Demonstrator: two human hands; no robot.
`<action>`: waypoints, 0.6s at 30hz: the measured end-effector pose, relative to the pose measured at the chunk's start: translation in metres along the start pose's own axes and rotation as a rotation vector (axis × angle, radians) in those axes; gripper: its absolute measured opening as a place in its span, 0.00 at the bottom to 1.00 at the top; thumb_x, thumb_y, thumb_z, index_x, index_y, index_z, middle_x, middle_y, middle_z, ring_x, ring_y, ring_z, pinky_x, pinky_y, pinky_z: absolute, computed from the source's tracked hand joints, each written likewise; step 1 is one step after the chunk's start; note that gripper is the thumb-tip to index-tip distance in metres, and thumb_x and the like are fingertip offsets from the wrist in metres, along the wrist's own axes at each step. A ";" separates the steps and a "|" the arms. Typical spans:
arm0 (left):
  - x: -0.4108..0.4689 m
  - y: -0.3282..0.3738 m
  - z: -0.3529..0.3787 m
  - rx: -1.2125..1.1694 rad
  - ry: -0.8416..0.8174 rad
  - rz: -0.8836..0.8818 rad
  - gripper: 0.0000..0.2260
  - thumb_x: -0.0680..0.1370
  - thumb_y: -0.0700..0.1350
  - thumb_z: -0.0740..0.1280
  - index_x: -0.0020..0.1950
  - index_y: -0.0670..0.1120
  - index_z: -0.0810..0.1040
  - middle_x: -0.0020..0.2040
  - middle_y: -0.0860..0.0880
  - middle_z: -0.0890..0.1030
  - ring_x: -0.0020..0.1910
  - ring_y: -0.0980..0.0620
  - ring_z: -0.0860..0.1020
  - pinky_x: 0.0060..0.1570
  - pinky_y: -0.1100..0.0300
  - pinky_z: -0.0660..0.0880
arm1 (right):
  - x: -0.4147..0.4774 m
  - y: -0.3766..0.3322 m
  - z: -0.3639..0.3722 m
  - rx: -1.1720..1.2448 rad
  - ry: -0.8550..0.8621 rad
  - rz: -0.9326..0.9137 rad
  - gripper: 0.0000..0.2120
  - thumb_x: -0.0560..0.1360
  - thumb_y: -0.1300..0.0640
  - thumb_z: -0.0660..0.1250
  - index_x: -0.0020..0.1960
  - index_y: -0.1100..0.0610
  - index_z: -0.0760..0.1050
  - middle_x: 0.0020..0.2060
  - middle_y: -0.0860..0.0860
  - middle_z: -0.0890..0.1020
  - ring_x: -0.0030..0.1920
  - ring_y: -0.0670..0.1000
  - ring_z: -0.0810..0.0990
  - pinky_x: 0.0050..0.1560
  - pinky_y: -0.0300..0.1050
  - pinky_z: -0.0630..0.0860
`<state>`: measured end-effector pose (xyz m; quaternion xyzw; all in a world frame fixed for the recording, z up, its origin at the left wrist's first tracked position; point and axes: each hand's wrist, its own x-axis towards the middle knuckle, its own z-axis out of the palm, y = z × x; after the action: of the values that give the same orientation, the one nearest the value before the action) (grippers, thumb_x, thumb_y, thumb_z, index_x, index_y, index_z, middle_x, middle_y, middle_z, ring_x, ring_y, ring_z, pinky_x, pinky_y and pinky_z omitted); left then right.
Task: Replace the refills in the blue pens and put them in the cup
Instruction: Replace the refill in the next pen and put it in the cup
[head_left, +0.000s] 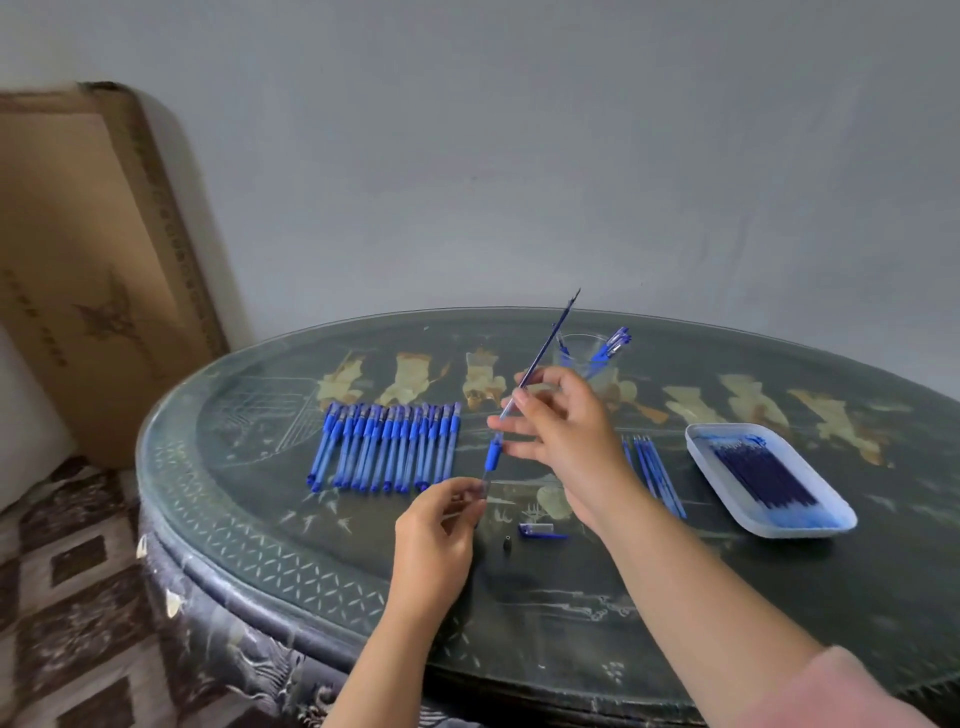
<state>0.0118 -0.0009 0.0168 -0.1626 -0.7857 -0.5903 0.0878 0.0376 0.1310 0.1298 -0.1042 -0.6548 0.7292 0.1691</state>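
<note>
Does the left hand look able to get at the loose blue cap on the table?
Probably not yet: the cap lies uncovered nearby, but the left hand is busy pinching the pen barrel.

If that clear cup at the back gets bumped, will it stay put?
Probably not. The cup looks like thin clear plastic, so it is likely light. The pens in it lean past its right rim, so it may tip that way.

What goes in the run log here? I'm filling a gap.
left hand: holds pen | right hand: pinches refill, partly in pen | cup: holds pens
</note>
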 end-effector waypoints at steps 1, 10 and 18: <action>0.000 -0.001 0.000 0.001 -0.001 0.002 0.08 0.75 0.36 0.71 0.51 0.47 0.83 0.46 0.55 0.84 0.45 0.61 0.81 0.49 0.66 0.77 | 0.001 0.000 0.002 -0.026 -0.009 0.004 0.05 0.80 0.61 0.63 0.55 0.56 0.72 0.48 0.56 0.81 0.44 0.53 0.86 0.48 0.53 0.83; 0.002 -0.003 0.000 -0.019 -0.029 -0.010 0.07 0.76 0.37 0.71 0.52 0.47 0.82 0.47 0.54 0.84 0.46 0.62 0.80 0.48 0.70 0.75 | 0.003 0.008 0.003 -0.181 -0.044 -0.057 0.04 0.80 0.63 0.63 0.52 0.55 0.73 0.47 0.56 0.82 0.45 0.53 0.85 0.49 0.51 0.83; 0.002 -0.005 0.000 -0.001 -0.042 -0.010 0.07 0.76 0.38 0.70 0.52 0.47 0.82 0.47 0.55 0.83 0.46 0.63 0.80 0.48 0.71 0.75 | 0.009 0.015 -0.001 -0.451 -0.082 -0.187 0.05 0.78 0.62 0.65 0.48 0.53 0.74 0.42 0.52 0.82 0.44 0.50 0.85 0.50 0.55 0.82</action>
<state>0.0084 -0.0020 0.0131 -0.1712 -0.7879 -0.5875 0.0684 0.0279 0.1347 0.1157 -0.0485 -0.8140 0.5495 0.1818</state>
